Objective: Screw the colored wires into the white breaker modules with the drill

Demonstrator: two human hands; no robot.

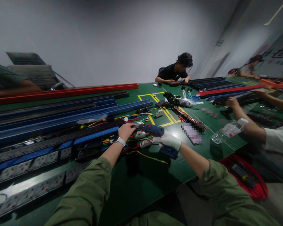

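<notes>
My right hand [172, 140], in a white glove, is wrapped round the grip of a blue cordless drill [153, 129]. The drill lies level and points left; its battery base [169, 152] shows below the glove. My left hand [126, 131], bare with a watch at the wrist, is closed at the drill's tip, and its fingers hide what they pinch. Under the drill lie small white switch modules [146, 143] with coloured wires. A yellow-green wire [148, 156] runs out over the table. To the left are long power strips [46, 161] with rows of sockets.
Long blue metal channels [68, 116] and a red one [68, 93] lie on the green table [129, 188]. Toward the right are a bundle of copper-ended wires [188, 117], a phone [192, 133] and a water bottle [230, 130]. Co-workers sit opposite and at right.
</notes>
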